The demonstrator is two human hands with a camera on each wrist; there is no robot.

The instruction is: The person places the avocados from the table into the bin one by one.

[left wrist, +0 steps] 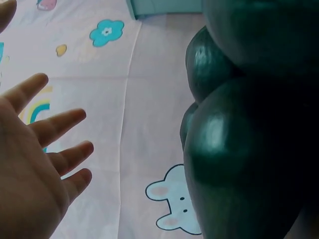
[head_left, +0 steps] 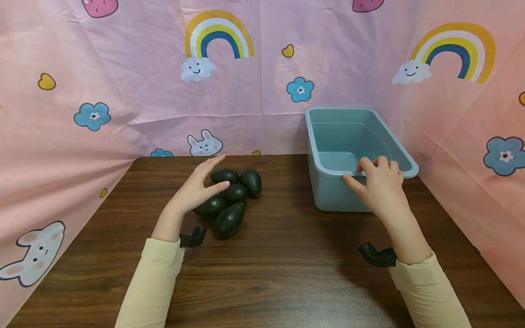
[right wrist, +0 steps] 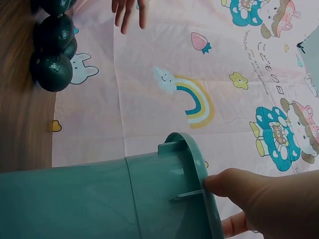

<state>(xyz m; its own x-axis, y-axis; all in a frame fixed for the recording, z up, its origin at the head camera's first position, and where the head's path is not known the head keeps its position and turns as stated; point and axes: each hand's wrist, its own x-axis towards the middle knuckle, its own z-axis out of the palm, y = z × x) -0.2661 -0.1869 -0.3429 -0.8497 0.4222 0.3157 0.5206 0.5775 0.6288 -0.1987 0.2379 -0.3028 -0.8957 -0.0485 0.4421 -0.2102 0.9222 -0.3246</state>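
Note:
Several dark green avocados (head_left: 229,221) lie in a close cluster on the left half of the wooden table. My left hand (head_left: 199,185) hovers at the cluster's left side, fingers extended and thumb apart, holding nothing. In the left wrist view the left hand (left wrist: 32,159) shows spread fingers, with avocados (left wrist: 224,144) looming large on the right. To the right stands a blue-green plastic bin (head_left: 320,182). My right hand (head_left: 381,187) grips its near rim, fingers curled over the edge. The right wrist view has the thumb of the right hand (right wrist: 249,189) pressed against the rim of the bin (right wrist: 192,154).
A pink patterned cloth (head_left: 262,91) hangs behind the table and along both sides. The bin stands close to it at the back right. Wooden tabletop (head_left: 270,269) spans the front and the stretch between avocados and bin. Black wrist mounts (head_left: 379,256) sit at both cuffs.

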